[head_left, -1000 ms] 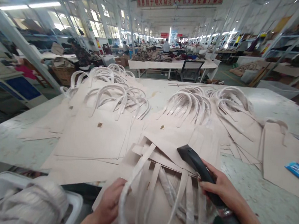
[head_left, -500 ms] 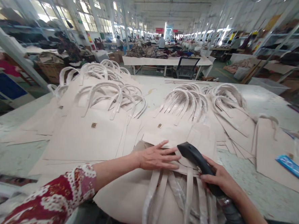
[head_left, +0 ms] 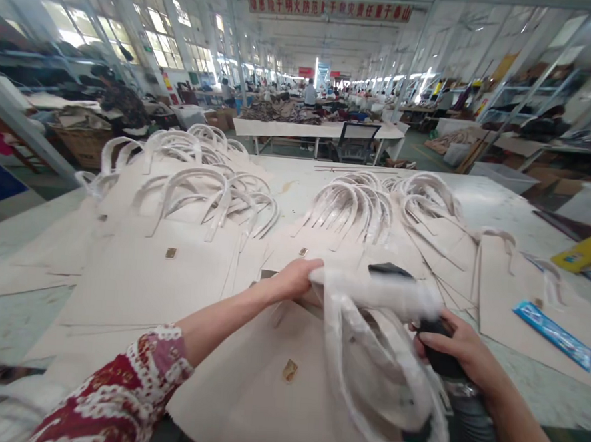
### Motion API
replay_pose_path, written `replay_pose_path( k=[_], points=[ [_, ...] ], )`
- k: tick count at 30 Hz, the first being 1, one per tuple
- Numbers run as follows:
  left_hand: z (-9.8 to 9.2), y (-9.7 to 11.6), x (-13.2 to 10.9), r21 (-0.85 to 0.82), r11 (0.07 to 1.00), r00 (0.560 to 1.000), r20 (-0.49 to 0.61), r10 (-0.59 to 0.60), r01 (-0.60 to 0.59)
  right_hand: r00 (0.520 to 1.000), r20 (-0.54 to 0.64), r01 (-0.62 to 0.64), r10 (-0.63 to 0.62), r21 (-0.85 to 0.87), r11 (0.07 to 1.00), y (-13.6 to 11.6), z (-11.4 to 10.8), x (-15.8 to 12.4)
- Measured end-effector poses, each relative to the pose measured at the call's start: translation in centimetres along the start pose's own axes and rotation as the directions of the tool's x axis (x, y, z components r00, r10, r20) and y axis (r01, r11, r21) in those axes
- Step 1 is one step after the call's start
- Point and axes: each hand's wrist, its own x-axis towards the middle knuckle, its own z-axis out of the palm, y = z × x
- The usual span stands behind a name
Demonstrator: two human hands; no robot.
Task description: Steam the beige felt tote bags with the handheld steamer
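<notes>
A cream tote bag [head_left: 260, 385] with a small gold tag lies in front of me at the table's near edge. My left hand [head_left: 294, 279] is closed on the bag's plastic-wrapped handles [head_left: 371, 292] and lifts them off the bag. My right hand [head_left: 455, 347] grips a black nozzle [head_left: 435, 356] joined to a ribbed grey hose [head_left: 473, 425]; the nozzle's tip pokes out past the raised handles. The lifted handles hide most of the nozzle.
Fanned stacks of matching cream bags [head_left: 172, 267] with looped handles [head_left: 356, 205] cover the long white table [head_left: 506, 207]. A blue packet [head_left: 551, 333] lies at the right. Other workers, tables, a chair [head_left: 355, 141] and shelving fill the hall behind.
My left hand went from the handles near me to pressing flat on the bag, then grasped the wrapped handles and raised them over the nozzle. The bag now shows its gold tag.
</notes>
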Motion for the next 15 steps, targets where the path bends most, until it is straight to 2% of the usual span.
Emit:
replay_pose_path(
  k=[4, 9, 12, 15],
  points=[
    [-2.0, -2.5, 1.6, -0.121, 0.968, 0.972, -0.051, -0.229, 0.221, 0.989, -0.141, 0.037, -0.036, 0.002, 0.999, -0.2, -1.7, -2.4],
    [-2.3, -6.8, 2.6, -0.217, 0.852, 0.860, -0.088, -0.503, 0.476, 0.986, -0.165, 0.025, -0.025, 0.001, 1.000, 1.5, -0.4, -4.9],
    [-2.2, -8.5, 2.7, -0.282, 0.799, 0.814, -0.092, -0.574, 0.531, 0.991, -0.111, -0.079, 0.074, -0.034, 0.996, 2.7, 1.5, -6.0],
    [-1.9, -9.6, 2.3, -0.354, 0.764, 0.797, -0.079, -0.599, 0.540, 0.979, 0.028, -0.201, 0.203, -0.047, 0.978, 3.7, 3.5, -6.5]
  ],
)
